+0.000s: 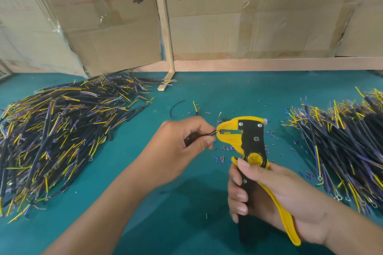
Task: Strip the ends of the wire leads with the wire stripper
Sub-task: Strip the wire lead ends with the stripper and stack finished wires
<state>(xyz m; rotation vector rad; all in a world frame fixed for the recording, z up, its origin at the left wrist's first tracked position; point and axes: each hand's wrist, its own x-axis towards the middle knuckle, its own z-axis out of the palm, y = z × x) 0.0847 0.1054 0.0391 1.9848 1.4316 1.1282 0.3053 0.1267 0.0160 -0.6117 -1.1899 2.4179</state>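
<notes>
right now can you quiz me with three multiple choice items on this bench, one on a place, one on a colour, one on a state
1. Where does the larger wire pile lie?
A. to the left of the hands
B. on the cardboard boxes
C. under the wire stripper

2. What colour is the bench mat?
A. red
B. teal
C. white

3. What is the left hand doing?
A. resting flat on the mat
B. pinching a wire lead at the stripper's jaws
C. gripping the stripper's handles

Answers:
1 A, the pile spreads across the mat's left side.
2 B, teal shows all around the wires.
3 B, its fingertips hold the wire lead at the wire stripper, whose handles the right hand grips.
</notes>
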